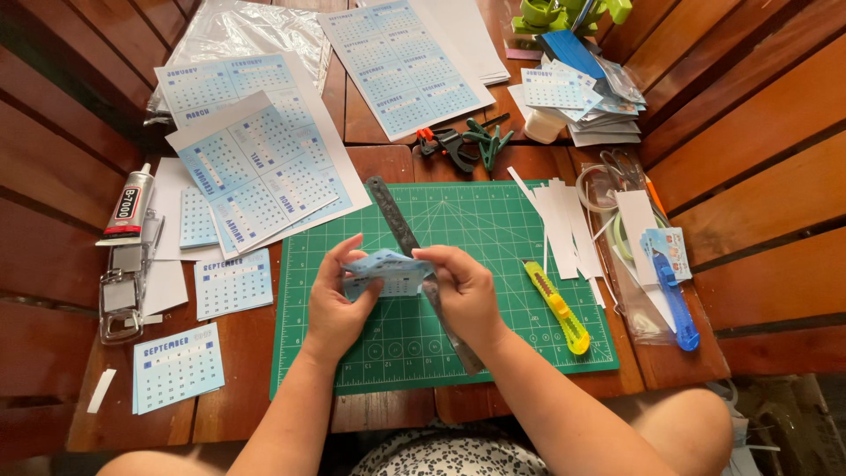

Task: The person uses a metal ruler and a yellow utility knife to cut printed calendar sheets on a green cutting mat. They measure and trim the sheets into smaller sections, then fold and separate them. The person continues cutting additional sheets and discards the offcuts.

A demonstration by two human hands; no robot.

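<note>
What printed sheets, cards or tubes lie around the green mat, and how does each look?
Glue tube: left of the mat, grey with a red and black label.
Large calendar sheets: upper left, white with pale blue grids.
Single calendar card: lower left, pale blue rectangle.
Card stack: upper right, pale blue and white.
Small card: held over the mat by left hand and right hand, pale blue.
</note>
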